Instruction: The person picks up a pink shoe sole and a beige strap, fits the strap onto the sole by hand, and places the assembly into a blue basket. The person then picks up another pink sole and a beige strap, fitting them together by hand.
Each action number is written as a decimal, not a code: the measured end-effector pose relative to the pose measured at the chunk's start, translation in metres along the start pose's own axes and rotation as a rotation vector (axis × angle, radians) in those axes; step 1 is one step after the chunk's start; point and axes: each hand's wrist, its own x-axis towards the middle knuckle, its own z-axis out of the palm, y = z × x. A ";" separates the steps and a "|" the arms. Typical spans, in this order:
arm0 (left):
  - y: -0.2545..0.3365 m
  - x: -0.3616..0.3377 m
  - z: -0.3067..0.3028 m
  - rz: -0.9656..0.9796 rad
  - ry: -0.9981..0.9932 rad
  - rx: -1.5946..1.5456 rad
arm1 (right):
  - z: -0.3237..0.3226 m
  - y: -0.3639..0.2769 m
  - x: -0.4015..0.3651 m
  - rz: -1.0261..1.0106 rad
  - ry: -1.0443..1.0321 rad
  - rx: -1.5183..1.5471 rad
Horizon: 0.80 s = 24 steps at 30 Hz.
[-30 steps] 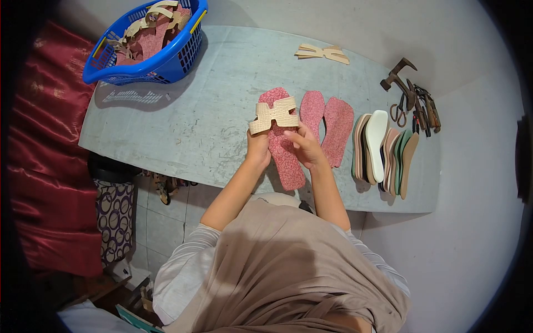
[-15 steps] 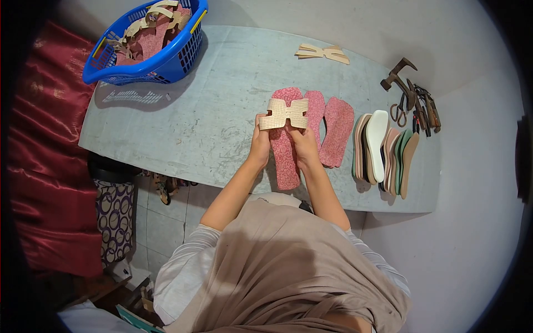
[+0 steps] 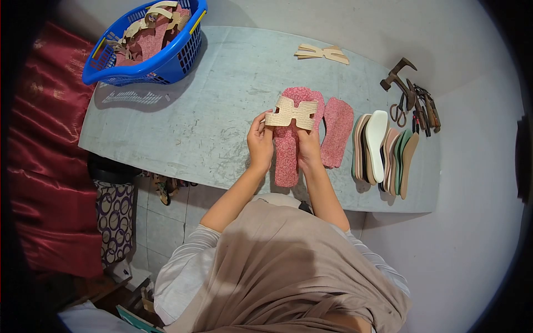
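A cream, crocodile-textured sandal strap (image 3: 294,114), cut in an H shape, lies across a pink patterned insole (image 3: 286,164). My left hand (image 3: 260,145) pinches the strap's left end, its fingers partly beneath it. On the other side, my right hand (image 3: 309,149) grips the strap's lower right edge and the insole's side, thumb near the middle. The far end of the insole overlaps a second pink piece (image 3: 318,104), mostly covered. Just right of that, another pink insole piece (image 3: 338,132) rests flat on the table.
Several shoe soles (image 3: 377,144) in mixed colours stand in a row at the right. Behind them lie a hammer (image 3: 397,77), scissors (image 3: 398,112) and pliers-like tools (image 3: 426,111). Cream straps (image 3: 322,53) lie at the back. A blue basket (image 3: 158,72) holds pink and cream pieces.
The strap has shifted to the right and tilted slightly relative to the insole. My left hand's fingers have loosened and moved outward, and the insole's far end has moved right.
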 end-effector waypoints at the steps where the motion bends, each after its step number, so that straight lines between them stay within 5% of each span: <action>1: 0.004 -0.001 0.001 -0.034 -0.013 -0.034 | 0.000 0.000 0.000 0.005 0.002 0.002; 24: -0.006 -0.009 0.010 -0.116 -0.074 0.060 | 0.002 -0.009 -0.001 -0.019 0.017 0.029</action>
